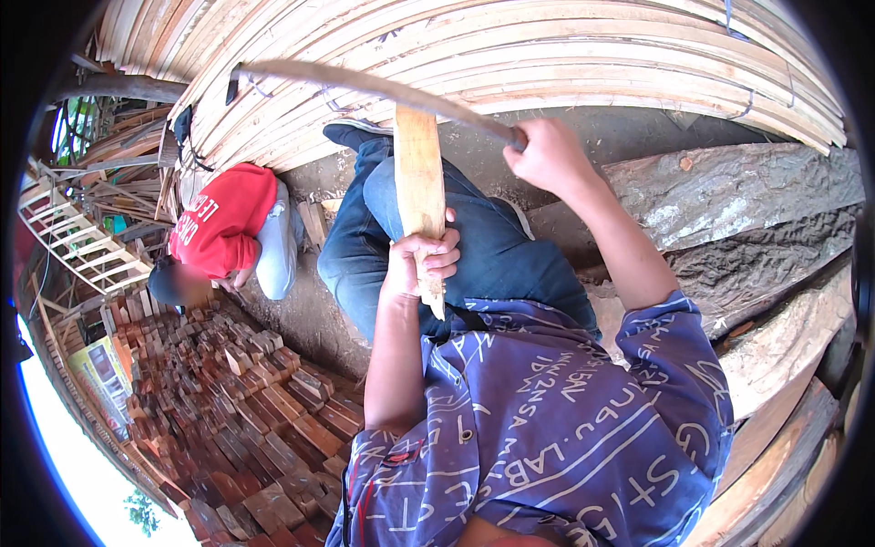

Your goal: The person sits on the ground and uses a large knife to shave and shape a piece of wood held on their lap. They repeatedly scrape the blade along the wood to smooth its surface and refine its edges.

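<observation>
My left hand [421, 263] grips a pale flat wooden slat [418, 173] near its lower end, holding it upright over my lap. Raised to the right, my right hand [547, 153] is closed around the handle of a long curved blade [365, 84] that sweeps up and left, crossing just above the slat's top end. The blade looks motion-blurred. Under both hands are my legs in blue jeans [497, 251].
A big stack of pale thin slats [510, 46] fills the top. Rough logs [729, 205] lie at the right. A person in a red top [223, 223] crouches at the left over a pile of reddish wood blocks [246, 401].
</observation>
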Available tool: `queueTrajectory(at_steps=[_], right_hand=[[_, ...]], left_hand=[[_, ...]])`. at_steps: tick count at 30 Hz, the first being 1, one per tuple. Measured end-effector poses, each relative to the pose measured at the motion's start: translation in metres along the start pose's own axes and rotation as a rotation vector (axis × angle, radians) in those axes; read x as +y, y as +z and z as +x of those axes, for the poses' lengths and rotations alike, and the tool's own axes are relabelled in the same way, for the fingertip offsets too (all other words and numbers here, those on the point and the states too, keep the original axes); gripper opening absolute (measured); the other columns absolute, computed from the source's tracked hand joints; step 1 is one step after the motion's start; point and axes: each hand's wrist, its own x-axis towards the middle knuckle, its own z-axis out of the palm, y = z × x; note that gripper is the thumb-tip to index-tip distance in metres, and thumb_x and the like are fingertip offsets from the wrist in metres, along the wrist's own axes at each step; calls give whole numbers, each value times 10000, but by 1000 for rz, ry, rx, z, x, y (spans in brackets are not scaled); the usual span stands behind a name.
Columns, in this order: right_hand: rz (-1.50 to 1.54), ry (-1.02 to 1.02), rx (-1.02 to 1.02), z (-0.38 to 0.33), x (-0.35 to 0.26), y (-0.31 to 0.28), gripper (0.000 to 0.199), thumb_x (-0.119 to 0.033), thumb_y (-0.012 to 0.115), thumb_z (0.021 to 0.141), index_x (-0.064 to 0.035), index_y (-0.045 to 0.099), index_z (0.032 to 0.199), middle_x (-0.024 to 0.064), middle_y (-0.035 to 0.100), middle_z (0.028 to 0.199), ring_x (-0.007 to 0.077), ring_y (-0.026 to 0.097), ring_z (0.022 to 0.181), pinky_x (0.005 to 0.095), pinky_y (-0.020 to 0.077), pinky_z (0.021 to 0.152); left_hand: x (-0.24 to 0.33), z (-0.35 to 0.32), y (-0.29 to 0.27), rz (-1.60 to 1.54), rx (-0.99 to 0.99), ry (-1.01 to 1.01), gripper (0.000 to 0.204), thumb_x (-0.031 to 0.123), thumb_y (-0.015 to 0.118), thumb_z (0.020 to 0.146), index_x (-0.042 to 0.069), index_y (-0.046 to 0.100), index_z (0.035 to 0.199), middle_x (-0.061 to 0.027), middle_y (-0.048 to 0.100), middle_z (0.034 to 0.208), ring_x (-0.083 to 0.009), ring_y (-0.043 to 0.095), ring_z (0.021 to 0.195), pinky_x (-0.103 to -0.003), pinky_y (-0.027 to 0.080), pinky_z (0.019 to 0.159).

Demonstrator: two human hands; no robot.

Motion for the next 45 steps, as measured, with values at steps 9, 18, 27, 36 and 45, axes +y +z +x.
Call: queueTrajectory(at_steps=[9, 18, 27, 36, 45], right_hand=[[-334, -189, -209, 83, -40, 70, 164, -105, 597, 689, -13, 693, 785, 161, 675, 681, 270, 679, 613, 408, 560, 617], [-238, 186, -76, 55, 7, 36, 209, -202, 645, 756, 7, 657, 746, 205, 629, 677, 371, 633, 669, 429, 501, 657], [-478, -195, -260, 17, -88, 80, 163, -159, 683, 607, -34, 645, 703, 153, 641, 655, 357, 635, 646, 428, 511, 605], [-550, 24, 73, 84, -57, 33, 244, -228, 601, 773, -50, 713, 898, 213, 680, 823, 377, 660, 772, 440, 527, 726], [-160, 155, 113, 0, 7, -7, 334, -225, 710, 788, -45, 496, 604, 28, 435, 520, 122, 399, 517, 320, 361, 514]], left_hand=[[0, -38, -19, 13, 128, 27, 359, 42, 507, 710, 73, 425, 1057, 11, 353, 638, -42, 298, 440, -191, 231, 372], [4, -54, -40, -98, 5, 57, 302, 9, 489, 744, 72, 447, 1036, 17, 363, 637, -40, 295, 458, -198, 247, 380], [5, -60, -43, -144, 17, 27, 319, 13, 485, 725, 57, 467, 1040, 6, 364, 632, -45, 283, 453, -204, 235, 377], [-16, -76, -35, 270, -21, 132, 321, 3, 510, 742, 66, 450, 1051, 13, 367, 651, -46, 310, 461, -202, 248, 390], [1, -57, -9, 4, 13, -1, 360, -10, 502, 746, 22, 472, 1103, 9, 372, 655, -46, 310, 477, -205, 262, 394]])
